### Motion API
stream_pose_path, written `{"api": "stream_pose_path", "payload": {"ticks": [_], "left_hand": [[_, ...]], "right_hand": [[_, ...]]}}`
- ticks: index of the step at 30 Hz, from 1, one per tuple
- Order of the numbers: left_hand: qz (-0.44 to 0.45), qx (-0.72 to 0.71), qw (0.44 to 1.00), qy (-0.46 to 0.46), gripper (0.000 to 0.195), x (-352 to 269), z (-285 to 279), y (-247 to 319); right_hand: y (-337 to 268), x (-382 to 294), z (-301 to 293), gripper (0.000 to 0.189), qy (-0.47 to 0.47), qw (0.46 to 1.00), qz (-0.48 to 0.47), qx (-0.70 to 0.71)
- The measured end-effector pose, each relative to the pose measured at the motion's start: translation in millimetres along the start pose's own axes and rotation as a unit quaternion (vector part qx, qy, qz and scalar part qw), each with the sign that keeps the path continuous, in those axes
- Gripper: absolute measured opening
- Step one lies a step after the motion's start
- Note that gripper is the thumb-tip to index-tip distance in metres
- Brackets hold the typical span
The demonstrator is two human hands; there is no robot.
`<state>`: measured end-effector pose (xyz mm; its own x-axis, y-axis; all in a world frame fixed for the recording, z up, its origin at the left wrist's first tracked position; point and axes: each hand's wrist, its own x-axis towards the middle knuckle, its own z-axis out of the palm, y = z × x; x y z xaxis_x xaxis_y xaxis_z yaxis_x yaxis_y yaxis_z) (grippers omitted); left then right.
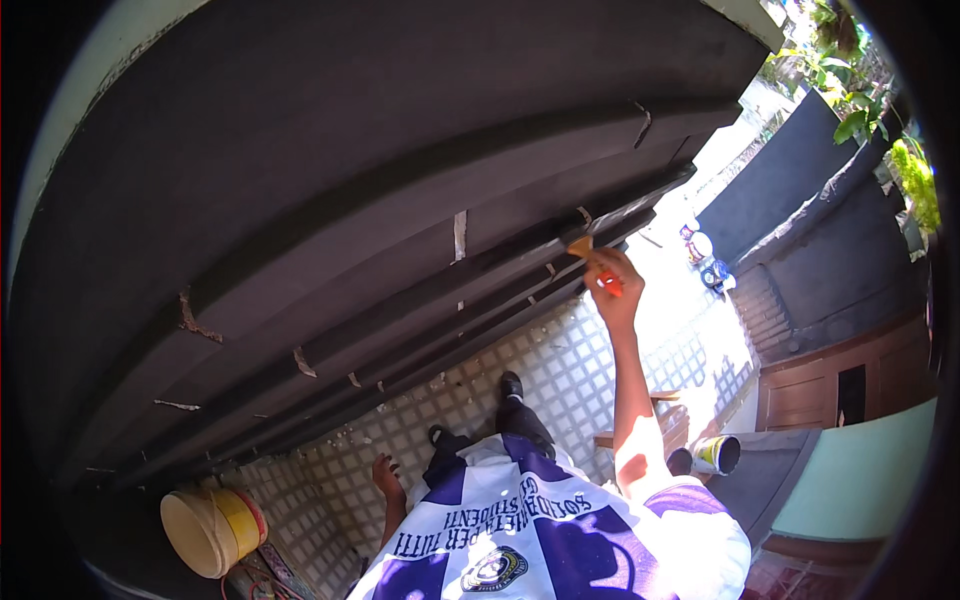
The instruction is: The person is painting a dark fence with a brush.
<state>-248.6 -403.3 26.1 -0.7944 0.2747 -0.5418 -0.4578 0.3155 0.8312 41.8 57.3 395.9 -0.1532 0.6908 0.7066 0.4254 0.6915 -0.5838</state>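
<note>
My right hand is raised at the dark slatted surface and closed around the orange handle of a flat paintbrush. The brush's dark bristles are against or very near one of the long ledges; contact cannot be told for certain. Light unpainted-looking marks, one of them a pale strip, show on the dark surface left of the brush. Low beside my body hangs my left hand, fingers slightly bent and apart, holding nothing.
A yellow-banded plastic bucket stands at lower left beside red cords. An open paint can is at right, near a wooden stool. Several cans sit farther off on the sunlit tiled floor. Leafy branches hang at upper right.
</note>
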Motion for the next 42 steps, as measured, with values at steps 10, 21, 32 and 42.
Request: {"api": "stream_pose_path", "payload": {"ticks": [10,21,32,42], "left_hand": [[-0.021,0.005,1.0,-0.011,0.036,13.1,-18.6,-45.0],[-0.01,0.035,0.997,-0.071,0.041,28.3,-30.7,-54.9],[-0.028,-0.01,0.999,-0.034,0.039,32.4,-40.2,-62.0],[-0.068,0.017,0.997,-0.024,0.039,27.9,-19.3,-51.0]], "right_hand": [[-60.0,-49.3,60.7,0.027,-0.106,0.987,0.01,0.124],[15.6,1.0,10.8,0.017,0.089,0.991,0.091,-0.029],[69.5,-7.0,1.0,0.02,0.052,0.984,0.159,0.054],[65.9,-1.9,3.7,0.018,0.026,0.974,0.205,0.093]]}}
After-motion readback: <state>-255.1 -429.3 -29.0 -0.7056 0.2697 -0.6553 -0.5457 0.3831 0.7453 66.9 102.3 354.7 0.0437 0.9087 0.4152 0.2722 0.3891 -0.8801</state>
